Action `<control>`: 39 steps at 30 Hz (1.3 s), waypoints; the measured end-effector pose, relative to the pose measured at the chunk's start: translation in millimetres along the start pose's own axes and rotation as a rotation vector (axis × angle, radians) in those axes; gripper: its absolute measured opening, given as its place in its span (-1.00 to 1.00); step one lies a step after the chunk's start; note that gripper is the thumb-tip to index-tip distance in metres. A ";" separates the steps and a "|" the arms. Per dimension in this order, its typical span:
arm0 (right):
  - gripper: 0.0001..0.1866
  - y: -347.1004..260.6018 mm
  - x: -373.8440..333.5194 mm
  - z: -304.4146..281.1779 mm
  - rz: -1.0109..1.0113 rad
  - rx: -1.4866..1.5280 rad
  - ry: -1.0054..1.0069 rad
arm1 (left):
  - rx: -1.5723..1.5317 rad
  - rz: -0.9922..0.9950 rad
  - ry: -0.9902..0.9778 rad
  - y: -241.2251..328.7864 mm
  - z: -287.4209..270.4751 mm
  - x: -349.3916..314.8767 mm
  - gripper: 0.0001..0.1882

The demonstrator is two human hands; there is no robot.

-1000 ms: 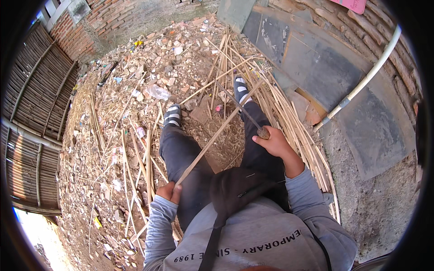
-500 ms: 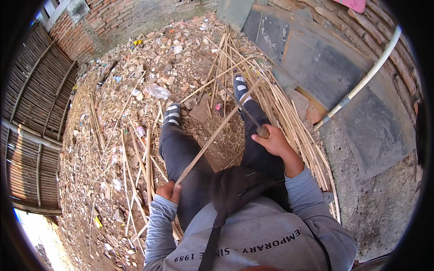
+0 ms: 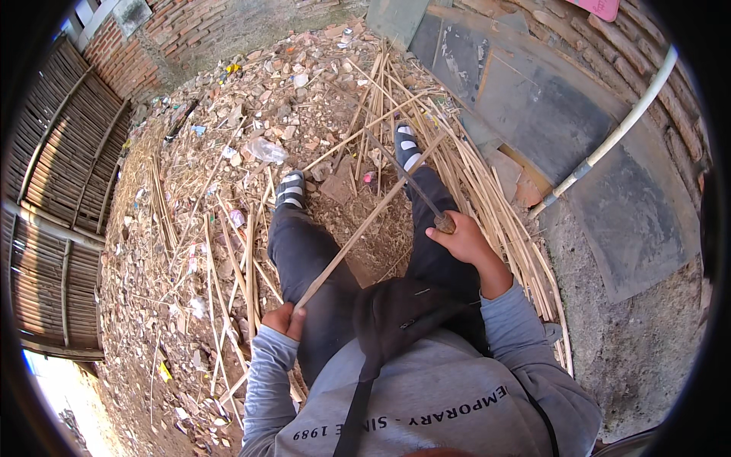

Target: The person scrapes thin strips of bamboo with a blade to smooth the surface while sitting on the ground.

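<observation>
My left hand (image 3: 285,321) is closed around the near end of a long split bamboo strip (image 3: 343,254), beside my left thigh. The strip slants up and away to the right across the gap between my legs, its far end near my right foot. My right hand (image 3: 464,240) grips the short rough handle of a long, narrow, dark-bladed knife (image 3: 423,198) above my right thigh. The blade points away and to the left, and crosses over or under the strip near my right shin; I cannot tell whether they touch.
Bamboo strips lie heaped along my right (image 3: 487,186), with more scattered at my left (image 3: 250,282). Rubble and litter (image 3: 221,137) cover the ground. Dark boards (image 3: 556,114) and a pale pole (image 3: 624,126) stand at the right. A bamboo wall (image 3: 57,175) rises at the left.
Both hands, the knife and the bamboo strip have stayed almost in place. Sunlight now falls on more of the bamboo wall at the left.
</observation>
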State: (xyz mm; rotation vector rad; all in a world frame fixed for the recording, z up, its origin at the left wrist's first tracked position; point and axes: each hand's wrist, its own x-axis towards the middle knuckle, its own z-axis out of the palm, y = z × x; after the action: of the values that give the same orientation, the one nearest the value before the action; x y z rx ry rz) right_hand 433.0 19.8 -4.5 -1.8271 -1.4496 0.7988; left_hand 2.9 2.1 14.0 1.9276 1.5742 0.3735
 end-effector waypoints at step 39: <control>-0.67 -24.5 -7.6 -26.2 -0.057 -0.234 -0.036 | -0.021 0.012 0.016 -2.2 0.2 1.5 -0.52</control>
State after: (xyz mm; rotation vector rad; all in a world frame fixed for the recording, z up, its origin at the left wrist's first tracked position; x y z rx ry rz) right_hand 438.3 13.1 31.2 -1.9401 -1.6698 0.6597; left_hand 1.8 3.7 12.3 1.9228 1.5636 0.4096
